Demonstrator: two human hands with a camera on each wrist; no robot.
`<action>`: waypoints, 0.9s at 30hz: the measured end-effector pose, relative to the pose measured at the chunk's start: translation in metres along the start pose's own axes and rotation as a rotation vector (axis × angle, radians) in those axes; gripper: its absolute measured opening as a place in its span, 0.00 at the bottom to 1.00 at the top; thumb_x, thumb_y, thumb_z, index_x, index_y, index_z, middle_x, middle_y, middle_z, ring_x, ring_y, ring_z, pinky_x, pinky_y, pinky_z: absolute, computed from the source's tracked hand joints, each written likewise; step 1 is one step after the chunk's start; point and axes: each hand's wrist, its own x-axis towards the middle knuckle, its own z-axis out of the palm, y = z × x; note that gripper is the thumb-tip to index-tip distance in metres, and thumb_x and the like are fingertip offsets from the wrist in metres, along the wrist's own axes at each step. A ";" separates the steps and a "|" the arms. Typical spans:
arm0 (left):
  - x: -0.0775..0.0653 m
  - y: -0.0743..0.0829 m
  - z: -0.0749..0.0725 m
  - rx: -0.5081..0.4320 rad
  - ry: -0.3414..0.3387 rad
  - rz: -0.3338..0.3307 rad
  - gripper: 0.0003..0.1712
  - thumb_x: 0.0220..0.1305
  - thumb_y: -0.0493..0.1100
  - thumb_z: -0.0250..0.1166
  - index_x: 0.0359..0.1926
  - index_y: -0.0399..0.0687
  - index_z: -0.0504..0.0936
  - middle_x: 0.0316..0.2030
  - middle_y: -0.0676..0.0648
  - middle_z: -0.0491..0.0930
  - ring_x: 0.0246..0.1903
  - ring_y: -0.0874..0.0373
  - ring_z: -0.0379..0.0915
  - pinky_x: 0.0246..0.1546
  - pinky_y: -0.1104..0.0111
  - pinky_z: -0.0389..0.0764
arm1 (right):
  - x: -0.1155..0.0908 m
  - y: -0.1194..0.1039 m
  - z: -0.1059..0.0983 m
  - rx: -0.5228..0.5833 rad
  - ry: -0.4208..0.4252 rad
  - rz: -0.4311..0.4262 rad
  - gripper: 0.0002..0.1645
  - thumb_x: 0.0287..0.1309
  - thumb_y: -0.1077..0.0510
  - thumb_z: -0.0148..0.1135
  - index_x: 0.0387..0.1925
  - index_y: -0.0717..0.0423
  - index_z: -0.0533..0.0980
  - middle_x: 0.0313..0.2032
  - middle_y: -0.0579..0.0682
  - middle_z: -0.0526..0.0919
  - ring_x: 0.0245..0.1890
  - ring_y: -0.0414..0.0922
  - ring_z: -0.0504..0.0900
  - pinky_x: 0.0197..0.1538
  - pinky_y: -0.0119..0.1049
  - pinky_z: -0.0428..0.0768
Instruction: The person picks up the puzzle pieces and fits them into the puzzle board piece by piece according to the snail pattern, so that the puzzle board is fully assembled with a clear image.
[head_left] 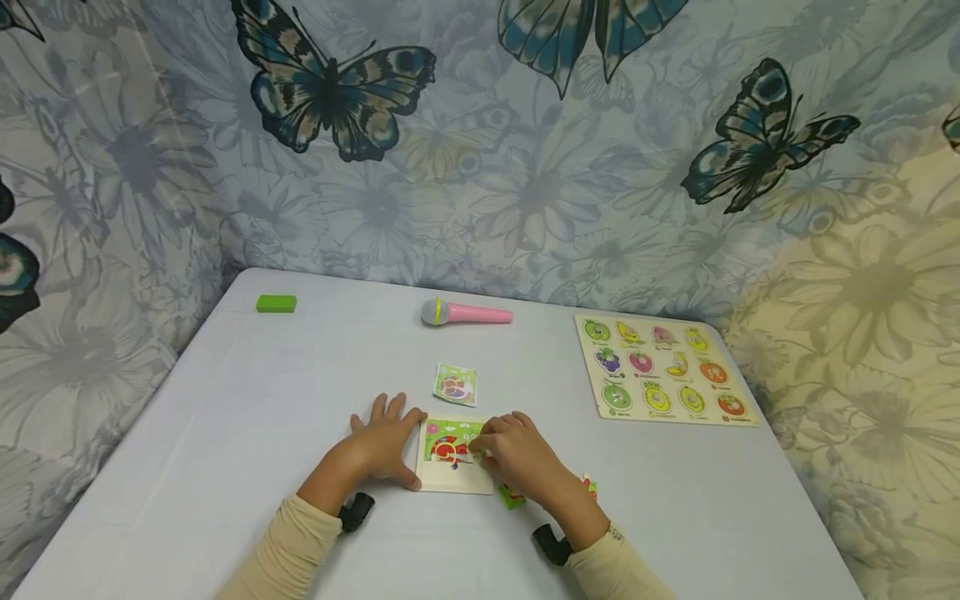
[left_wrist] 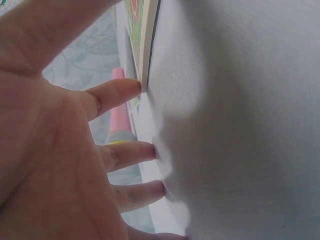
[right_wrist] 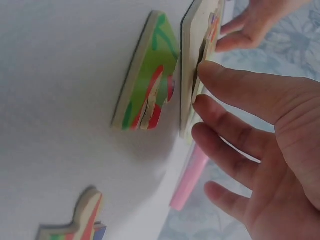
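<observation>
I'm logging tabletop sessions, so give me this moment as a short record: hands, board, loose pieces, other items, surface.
Left hand: fingers spread, thumb and forefinger at the puzzle board's left edge
Right hand: pinches a puzzle piece over the board's right side
Loose pieces: two in view, right of the board
Behind board: small picture card
Far edge: green block at left, pink toy microphone near the middle
Right side: fruit board
Surface: white table

Before you on the bench [head_left: 187, 433] lies the puzzle board [head_left: 453, 480], a card [head_left: 455, 386] just behind it, a microphone [head_left: 472, 313] farther back, a block [head_left: 276, 303] at back left and a fruit board [head_left: 667, 371] at right.
</observation>
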 end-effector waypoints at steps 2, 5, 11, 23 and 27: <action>0.000 0.000 0.000 -0.005 -0.003 -0.004 0.55 0.33 0.52 0.84 0.66 0.49 0.68 0.72 0.33 0.50 0.71 0.29 0.37 0.55 0.23 0.46 | -0.001 0.000 0.000 0.001 -0.006 0.001 0.12 0.52 0.57 0.72 0.40 0.44 0.86 0.40 0.43 0.84 0.46 0.44 0.80 0.61 0.51 0.71; 0.000 0.000 0.001 -0.006 -0.003 -0.008 0.55 0.33 0.52 0.84 0.66 0.49 0.68 0.72 0.33 0.50 0.72 0.29 0.36 0.55 0.23 0.46 | -0.002 0.000 -0.001 0.001 -0.022 -0.003 0.12 0.53 0.56 0.72 0.42 0.45 0.86 0.41 0.44 0.83 0.46 0.45 0.79 0.61 0.52 0.71; -0.001 0.001 0.001 0.001 0.000 -0.009 0.56 0.33 0.52 0.84 0.66 0.50 0.68 0.72 0.33 0.50 0.72 0.29 0.36 0.55 0.23 0.46 | -0.013 0.003 -0.007 0.008 -0.052 -0.004 0.18 0.53 0.54 0.72 0.48 0.46 0.83 0.44 0.44 0.83 0.48 0.44 0.79 0.61 0.49 0.71; -0.002 0.002 0.001 0.003 -0.003 -0.013 0.56 0.34 0.53 0.83 0.66 0.50 0.67 0.72 0.33 0.50 0.71 0.29 0.36 0.56 0.23 0.46 | -0.048 0.015 -0.017 0.108 -0.164 0.072 0.19 0.42 0.57 0.78 0.40 0.47 0.84 0.39 0.39 0.84 0.45 0.41 0.80 0.60 0.53 0.71; -0.001 0.003 0.001 0.001 -0.007 -0.013 0.56 0.34 0.52 0.83 0.66 0.50 0.67 0.72 0.33 0.49 0.72 0.29 0.36 0.56 0.23 0.46 | -0.054 0.016 -0.017 0.134 -0.177 0.049 0.20 0.40 0.60 0.78 0.40 0.47 0.84 0.39 0.38 0.83 0.44 0.40 0.80 0.59 0.50 0.72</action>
